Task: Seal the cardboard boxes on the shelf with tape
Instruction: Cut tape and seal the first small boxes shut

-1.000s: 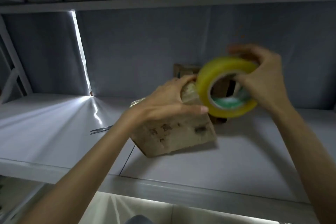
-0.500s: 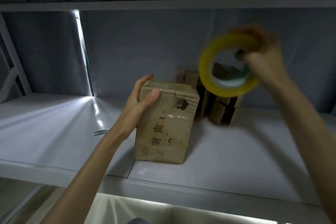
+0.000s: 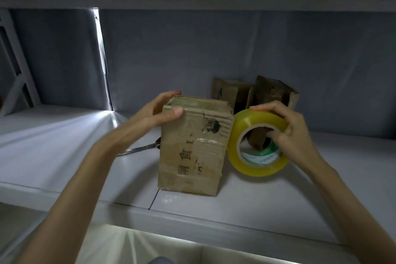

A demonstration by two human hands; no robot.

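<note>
1. Lowered since half a second ago, the tape roll (image 3: 258, 142) now sits just right of the front box (image 3: 194, 146) at mid-height instead of up above it; that box stands upright as before.
2. Left of the front box, scissors (image 3: 139, 149) lie on the shelf (image 3: 53, 146), their far end hidden behind the box.
3. At the front box's upper left corner, the left hand (image 3: 158, 111) grips it, thumb on the near face, fingers round the far edge.
4. Right of the front box, the right hand (image 3: 293, 130) grasps the yellow roll, fingers through its core and over its rim.
5. Behind the front box, to its right, two more boxes (image 3: 255, 92) stand against the back wall.
6. Judged step: steadying the box and readying tape. Whether a free tape end is lifted I cannot tell.
7. Next move likely calls for finding the tape end, pressing it onto the top seam, and drawing the roll across while the left hand holds firm.
</note>
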